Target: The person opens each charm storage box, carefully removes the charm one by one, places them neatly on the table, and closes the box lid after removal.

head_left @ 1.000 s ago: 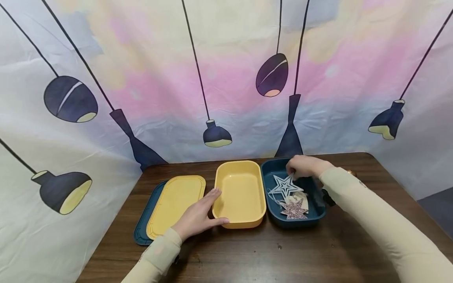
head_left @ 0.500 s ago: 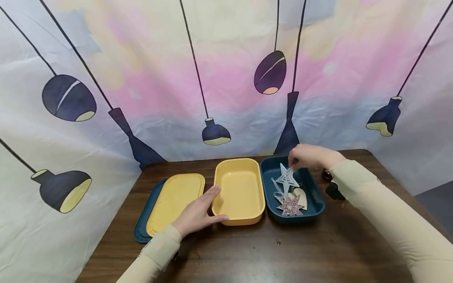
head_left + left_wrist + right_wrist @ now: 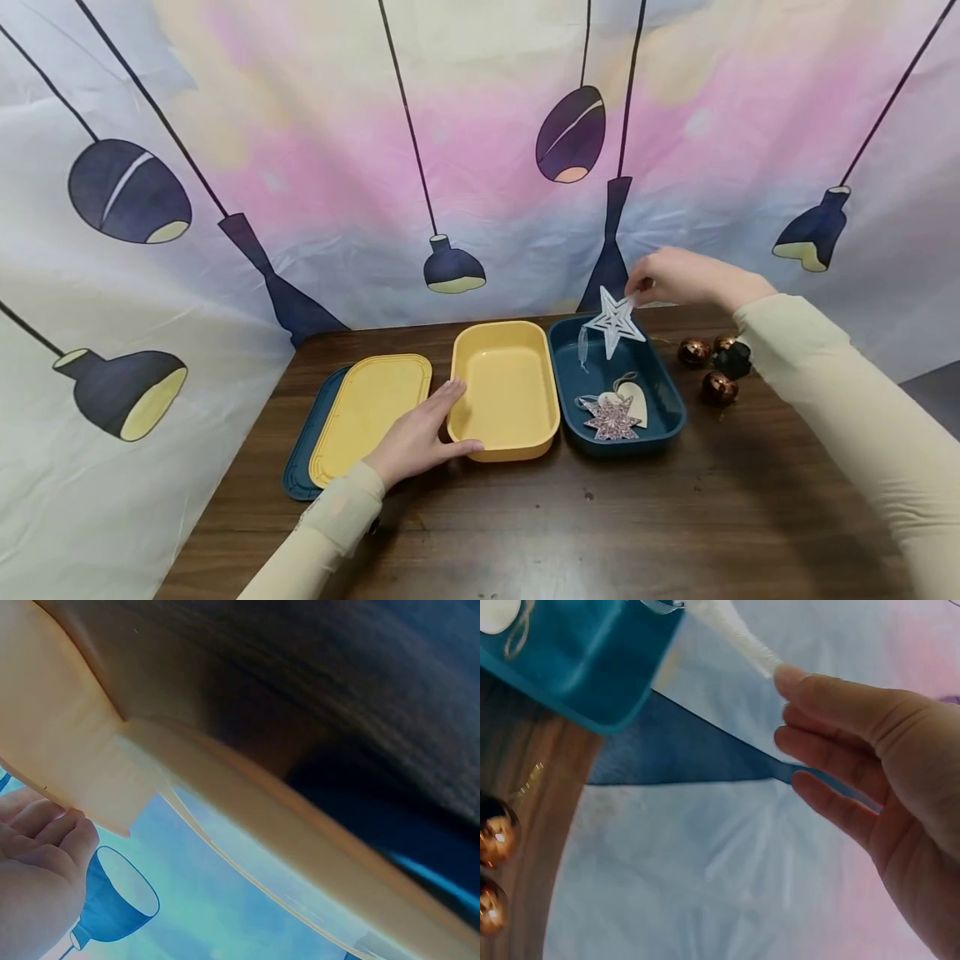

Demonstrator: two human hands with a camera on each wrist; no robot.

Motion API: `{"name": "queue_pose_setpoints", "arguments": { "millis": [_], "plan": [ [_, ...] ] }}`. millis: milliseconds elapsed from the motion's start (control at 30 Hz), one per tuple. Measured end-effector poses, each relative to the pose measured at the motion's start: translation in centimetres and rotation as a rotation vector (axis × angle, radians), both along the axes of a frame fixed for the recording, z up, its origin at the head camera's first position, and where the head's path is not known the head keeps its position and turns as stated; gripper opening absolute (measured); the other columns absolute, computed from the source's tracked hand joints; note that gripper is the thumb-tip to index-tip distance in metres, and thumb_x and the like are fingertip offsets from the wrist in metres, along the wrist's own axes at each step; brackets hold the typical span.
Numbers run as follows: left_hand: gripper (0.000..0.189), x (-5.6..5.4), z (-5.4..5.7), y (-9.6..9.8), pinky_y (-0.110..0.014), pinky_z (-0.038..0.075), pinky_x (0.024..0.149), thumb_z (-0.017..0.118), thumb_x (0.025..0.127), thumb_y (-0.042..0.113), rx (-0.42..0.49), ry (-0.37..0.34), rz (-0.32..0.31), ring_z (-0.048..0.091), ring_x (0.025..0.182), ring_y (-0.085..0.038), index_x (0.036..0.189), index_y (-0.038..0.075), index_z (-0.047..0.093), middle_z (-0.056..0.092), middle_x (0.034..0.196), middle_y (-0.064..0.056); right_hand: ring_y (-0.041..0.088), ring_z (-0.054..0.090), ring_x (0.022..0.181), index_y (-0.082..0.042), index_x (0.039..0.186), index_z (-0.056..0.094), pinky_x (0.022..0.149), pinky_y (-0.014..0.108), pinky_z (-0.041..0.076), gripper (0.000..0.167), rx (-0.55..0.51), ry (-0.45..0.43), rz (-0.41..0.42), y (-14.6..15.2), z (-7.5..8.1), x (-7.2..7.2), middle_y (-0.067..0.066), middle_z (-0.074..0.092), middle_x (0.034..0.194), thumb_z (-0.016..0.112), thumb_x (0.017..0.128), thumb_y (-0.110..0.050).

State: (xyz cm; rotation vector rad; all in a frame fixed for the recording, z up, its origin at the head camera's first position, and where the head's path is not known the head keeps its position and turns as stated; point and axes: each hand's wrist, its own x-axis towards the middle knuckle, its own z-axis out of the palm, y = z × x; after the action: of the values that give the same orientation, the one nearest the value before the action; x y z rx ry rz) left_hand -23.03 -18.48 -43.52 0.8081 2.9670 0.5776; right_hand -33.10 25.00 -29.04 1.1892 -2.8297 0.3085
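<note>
My right hand (image 3: 671, 277) pinches one point of a white glittery star ornament (image 3: 613, 322) between thumb and fingertips. The star hangs over the back of the dark blue box (image 3: 670, 379), its clear ribbon loop dangling. In the right wrist view the star's arm (image 3: 735, 634) meets the thumb tip. Inside the blue box lie a pink glitter star (image 3: 613, 419) and a pale wooden heart (image 3: 634, 404) with a string loop. My left hand (image 3: 420, 439) rests against the left front corner of the yellow box (image 3: 504, 452), thumb and fingers spread along its outside.
A yellow lid (image 3: 375, 408) lies partly over a dark blue lid (image 3: 303, 467) at the left. Several shiny copper baubles (image 3: 720, 387) sit right of the blue box. A fabric backdrop (image 3: 330, 150) with printed lamps hangs behind the wooden table (image 3: 540, 533).
The right hand has lifted the white star up out of the blue box, moving up and slightly right. The baubles came into view. The left hand stays at the yellow box.
</note>
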Motion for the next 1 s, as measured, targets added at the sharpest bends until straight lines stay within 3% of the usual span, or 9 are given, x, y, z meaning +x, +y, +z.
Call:
{"name": "queue_pose_setpoints", "arguments": {
  "millis": [267,500,800,900,1000],
  "plan": [
    [0.105,0.6,-0.6,0.0,-0.049,0.036,0.114,0.062,0.081,0.078,0.019,-0.037,-0.007,0.027,0.150,-0.021,0.158,0.012,0.036,0.031,0.163,-0.006,0.018,0.068,0.081,-0.005,0.101,0.077,0.073,0.040,0.057,0.012,-0.066,0.130,-0.059,2.4,2.0,1.2,0.003,0.072,0.093,0.077,0.089,-0.006],
    [0.101,0.4,-0.8,-0.1,-0.048,0.037,0.114,0.064,0.081,0.076,0.005,0.003,0.004,0.026,0.150,-0.018,0.157,0.013,0.039,0.030,0.163,-0.004,0.019,0.068,0.077,-0.006,0.101,0.077,0.067,0.040,0.056,0.015,-0.093,0.270,-0.076,5.0,3.8,2.5,0.002,0.071,0.093,0.080,0.086,-0.004],
    [0.100,0.1,-0.7,0.8,-0.048,0.036,0.114,0.063,0.082,0.076,0.019,-0.022,-0.017,0.024,0.151,-0.016,0.156,0.013,0.041,0.026,0.165,-0.004,0.011,0.063,0.068,-0.010,0.099,0.077,0.056,0.030,0.050,0.024,-0.054,0.381,-0.164,10.3,4.9,6.3,0.001,0.072,0.093,0.083,0.078,0.002],
    [0.101,0.1,-0.7,0.5,-0.048,0.036,0.114,0.063,0.082,0.077,0.011,-0.022,-0.013,0.024,0.151,-0.017,0.156,0.013,0.040,0.026,0.165,-0.004,0.012,0.061,0.065,-0.008,0.098,0.077,0.053,0.030,0.046,0.026,-0.051,0.425,-0.223,11.9,4.9,7.6,0.003,0.071,0.090,0.083,0.076,0.003],
    [0.101,0.0,-0.5,0.0,-0.049,0.035,0.114,0.062,0.082,0.077,0.017,-0.015,-0.014,0.023,0.151,-0.018,0.157,0.013,0.038,0.025,0.165,-0.004,0.023,0.064,0.069,-0.006,0.097,0.077,0.054,0.032,0.048,0.024,-0.042,0.468,-0.306,13.6,5.0,8.5,0.004,0.071,0.085,0.083,0.076,0.004]
  ]
}}
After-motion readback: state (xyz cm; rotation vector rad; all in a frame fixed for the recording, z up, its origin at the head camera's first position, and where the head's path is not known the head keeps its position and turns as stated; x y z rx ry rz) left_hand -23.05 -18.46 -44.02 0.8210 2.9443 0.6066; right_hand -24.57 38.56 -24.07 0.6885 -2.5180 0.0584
